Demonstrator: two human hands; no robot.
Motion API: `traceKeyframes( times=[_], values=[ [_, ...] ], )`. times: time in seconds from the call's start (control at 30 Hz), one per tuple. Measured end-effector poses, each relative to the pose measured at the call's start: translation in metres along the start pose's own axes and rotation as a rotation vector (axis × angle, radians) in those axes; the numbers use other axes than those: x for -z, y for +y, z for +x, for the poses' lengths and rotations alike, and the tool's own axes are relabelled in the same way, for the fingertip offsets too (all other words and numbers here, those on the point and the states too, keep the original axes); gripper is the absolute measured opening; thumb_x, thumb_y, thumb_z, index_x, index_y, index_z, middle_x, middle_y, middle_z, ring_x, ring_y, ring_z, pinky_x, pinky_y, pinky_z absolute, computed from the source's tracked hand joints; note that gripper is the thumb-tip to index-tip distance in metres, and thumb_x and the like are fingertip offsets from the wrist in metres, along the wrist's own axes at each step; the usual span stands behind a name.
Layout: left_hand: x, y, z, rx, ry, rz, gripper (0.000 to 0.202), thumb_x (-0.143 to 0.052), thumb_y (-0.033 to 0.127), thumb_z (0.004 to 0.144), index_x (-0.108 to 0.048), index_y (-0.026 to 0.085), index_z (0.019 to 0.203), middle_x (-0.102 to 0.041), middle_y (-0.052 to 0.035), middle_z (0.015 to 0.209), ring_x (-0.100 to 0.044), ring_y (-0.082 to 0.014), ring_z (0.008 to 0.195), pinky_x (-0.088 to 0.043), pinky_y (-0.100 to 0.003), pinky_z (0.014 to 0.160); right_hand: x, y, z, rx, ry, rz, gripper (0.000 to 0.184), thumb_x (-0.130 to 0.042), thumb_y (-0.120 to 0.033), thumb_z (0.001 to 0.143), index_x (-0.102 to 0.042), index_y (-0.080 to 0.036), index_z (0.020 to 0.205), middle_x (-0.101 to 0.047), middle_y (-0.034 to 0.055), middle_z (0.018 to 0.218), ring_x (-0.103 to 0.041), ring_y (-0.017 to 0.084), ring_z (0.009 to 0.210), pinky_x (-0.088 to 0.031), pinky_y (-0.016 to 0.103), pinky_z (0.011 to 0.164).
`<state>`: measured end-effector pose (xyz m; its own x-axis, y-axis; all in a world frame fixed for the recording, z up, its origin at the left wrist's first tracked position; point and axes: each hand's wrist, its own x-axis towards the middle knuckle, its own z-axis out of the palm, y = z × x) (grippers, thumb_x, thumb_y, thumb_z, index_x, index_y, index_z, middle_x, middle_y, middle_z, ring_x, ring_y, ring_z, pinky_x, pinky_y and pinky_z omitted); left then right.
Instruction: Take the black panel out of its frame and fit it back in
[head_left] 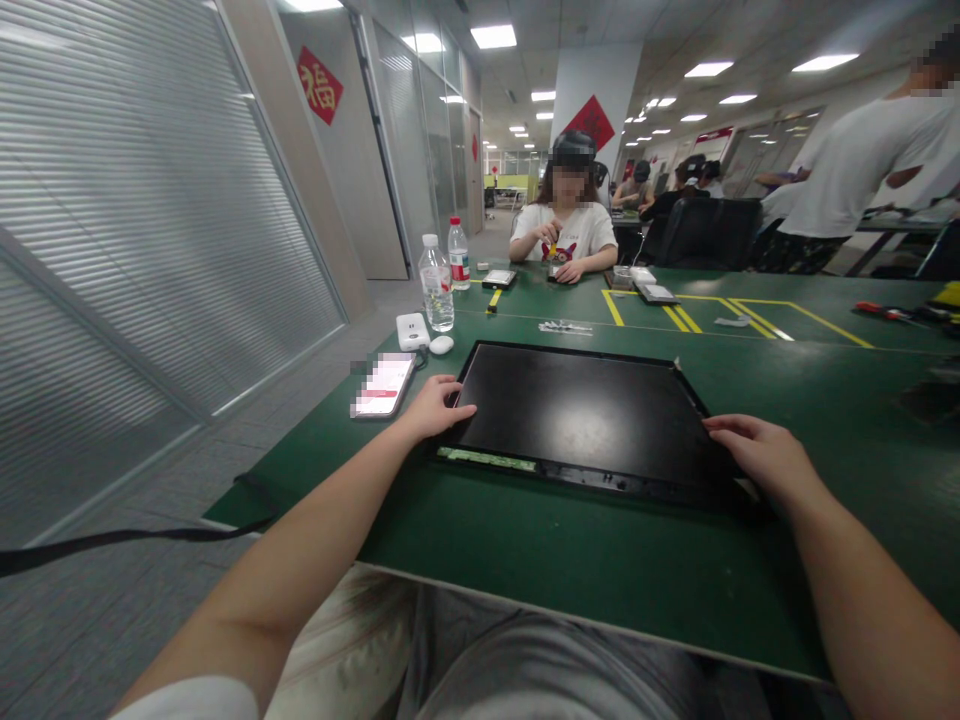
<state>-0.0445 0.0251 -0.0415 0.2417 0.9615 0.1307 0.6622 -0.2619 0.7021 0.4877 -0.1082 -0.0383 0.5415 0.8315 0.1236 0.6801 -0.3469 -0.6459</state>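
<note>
Panel (577,400): black, flat on the table (600,570), dark face upward; taken as centre of the clock, 12 pointing away from the wearer. The surface shows a bright, diffuse reflection.
Green strip (487,459): 7 to 8 o'clock, set along the panel's near border.
Left hand (435,408): 9 o'clock, clamped on the panel's edge, thumb over the border.
Right hand (761,450): 3 o'clock, fingertips touching the panel's edge; thumb hidden, so grip cannot be told. The two hands are well apart.
Phone (386,385): 9 o'clock, beyond the left hand, screen lit.
White box (412,332): 10 o'clock, near the phone.
White case (441,345): 10 o'clock, rounded, just beside the box.
Bottles: both upright, 10 to 11 o'clock; white cap (430,241) on the nearer, red cap (455,221) on the farther.
Metal bits (565,328): 12 o'clock, just past the far edge; too small to identify.
Yellow tape (682,318): 1 to 2 o'clock, lines on the table.
Red-handled tool (874,309): 2 o'clock, well apart from the panel.
Co-worker (536,218): 12 o'clock, seated across the table, both hands at a small dark piece.
</note>
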Motion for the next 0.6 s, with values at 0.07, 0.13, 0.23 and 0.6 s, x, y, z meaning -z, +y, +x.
traceKeyframes(
  times=[0.07, 0.13, 0.23, 0.6],
  values=[
    [0.000, 0.000, 0.000, -0.015, 0.001, -0.002, 0.068, -0.092, 0.073, 0.070, -0.086, 0.021, 0.114, -0.065, -0.0186, 0.151, -0.061, -0.0453, 0.150, -0.045, -0.055, 0.134, 0.000, -0.001, -0.001, 0.001, 0.005, 0.006, 0.024, -0.071, -0.043, 0.072, -0.085, -0.031, 0.088, -0.086, 0.0084, 0.097, -0.080, 0.034, 0.096, -0.062, 0.049, 0.089],
    [0.000, -0.001, 0.000, -0.027, 0.002, -0.001, 0.068, -0.092, 0.074, 0.070, -0.086, 0.022, 0.113, -0.066, -0.0182, 0.150, -0.062, -0.0450, 0.149, -0.045, -0.055, 0.134, 0.001, -0.003, -0.002, -0.022, 0.001, -0.002, 0.024, -0.071, -0.042, 0.073, -0.085, -0.030, 0.089, -0.086, 0.0087, 0.098, -0.079, 0.034, 0.097, -0.062, 0.048, 0.089],
    [0.000, -0.001, 0.000, -0.022, -0.002, 0.009, 0.068, -0.092, 0.073, 0.070, -0.086, 0.021, 0.113, -0.066, -0.0187, 0.150, -0.062, -0.0448, 0.149, -0.045, -0.054, 0.134, 0.003, -0.009, -0.004, -0.052, -0.016, -0.013, 0.025, -0.071, -0.041, 0.072, -0.085, -0.028, 0.089, -0.086, 0.0101, 0.101, -0.079, 0.033, 0.097, -0.060, 0.044, 0.087],
    [-0.001, -0.001, 0.001, -0.030, 0.005, 0.013, 0.067, -0.092, 0.073, 0.069, -0.085, 0.021, 0.111, -0.068, -0.0187, 0.149, -0.063, -0.0444, 0.147, -0.045, -0.055, 0.134, 0.007, -0.024, -0.012, -0.106, -0.023, 0.010, 0.025, -0.071, -0.037, 0.072, -0.086, -0.026, 0.090, -0.086, 0.0108, 0.105, -0.078, 0.033, 0.102, -0.055, 0.042, 0.089]
  ],
)
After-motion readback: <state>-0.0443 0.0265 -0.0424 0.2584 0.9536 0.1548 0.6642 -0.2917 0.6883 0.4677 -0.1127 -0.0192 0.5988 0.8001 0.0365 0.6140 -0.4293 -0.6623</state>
